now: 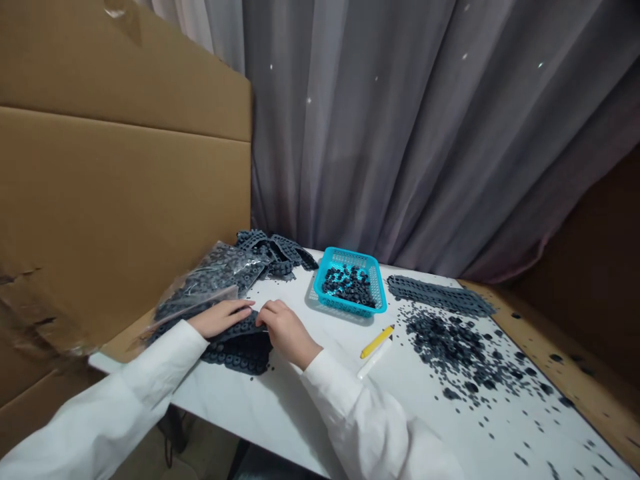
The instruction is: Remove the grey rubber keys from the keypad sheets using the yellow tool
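Near the left front of the table lies a stack of black moulded rubber sheets [237,359] with rows of round parts. My left hand [223,319] rests on the upper sheet with its fingers stretched out. My right hand [287,335] has its fingers curled and pinched at the right end of that sheet. The fingertips partly hide what they grip. Just behind my left hand, a clear plastic bag [215,267] holds many small black parts. Further back, more black perforated sheets [280,253] are heaped.
A turquoise basket [380,283] with black pieces stands mid-table. A yellow pen-shaped tool [377,341] and a white one [375,359] lie before it. At right are a long black sheet [440,295] and scattered black bits [450,340]. Cardboard [125,200] walls the left; a curtain [350,133] hangs behind.
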Motion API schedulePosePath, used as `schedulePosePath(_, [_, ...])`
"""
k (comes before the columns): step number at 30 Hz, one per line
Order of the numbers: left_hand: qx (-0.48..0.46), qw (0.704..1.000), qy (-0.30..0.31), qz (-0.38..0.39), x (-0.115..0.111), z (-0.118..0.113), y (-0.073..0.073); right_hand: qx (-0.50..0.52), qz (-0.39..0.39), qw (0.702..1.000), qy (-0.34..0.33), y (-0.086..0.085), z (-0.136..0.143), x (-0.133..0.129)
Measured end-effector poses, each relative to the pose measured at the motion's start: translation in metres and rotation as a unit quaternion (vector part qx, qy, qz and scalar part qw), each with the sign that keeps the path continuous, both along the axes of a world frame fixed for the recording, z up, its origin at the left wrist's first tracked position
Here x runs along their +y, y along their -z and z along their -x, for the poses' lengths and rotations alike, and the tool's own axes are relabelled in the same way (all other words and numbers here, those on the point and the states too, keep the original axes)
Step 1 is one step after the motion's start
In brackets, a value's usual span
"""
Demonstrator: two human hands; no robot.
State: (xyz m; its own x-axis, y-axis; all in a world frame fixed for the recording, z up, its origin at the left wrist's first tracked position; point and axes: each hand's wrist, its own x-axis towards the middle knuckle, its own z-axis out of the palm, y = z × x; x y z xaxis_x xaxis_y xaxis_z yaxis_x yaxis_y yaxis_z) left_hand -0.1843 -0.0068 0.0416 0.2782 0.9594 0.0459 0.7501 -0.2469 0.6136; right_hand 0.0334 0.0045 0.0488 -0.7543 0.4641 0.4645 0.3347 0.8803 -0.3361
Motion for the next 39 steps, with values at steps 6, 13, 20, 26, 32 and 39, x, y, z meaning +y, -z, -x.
schedulePosePath(6, [-0.047,0.991,0.084,0.089,-0.009,-0.024,-0.080,0.076,-0.159,0.980,-0.088,-0.061,-0.041,-0.010])
schedulePosePath(13, [-0.140,0.982,0.084,0.091,-0.024,-0.054,-0.114,0.194,-0.162,0.966,-0.048,-0.109,-0.083,-0.025])
schedulePosePath(20, [-0.475,0.802,0.218,0.288,-0.070,-0.125,-0.094,0.320,-0.047,0.940,-0.105,-0.134,-0.125,-0.059])
schedulePosePath(26, [-0.629,0.716,0.035,0.301,-0.069,-0.188,-0.055,0.283,0.103,0.949,-0.093,-0.095,-0.155,-0.040])
schedulePosePath(32, [-0.605,0.737,-0.058,0.296,-0.004,-0.205,0.006,0.382,0.064,0.903,0.188,-0.018,-0.173,0.012])
schedulePosePath(39, [-0.625,0.720,-0.027,0.300,0.023,-0.201,0.039,0.290,0.077,0.918,0.260,0.042,-0.152,0.012])
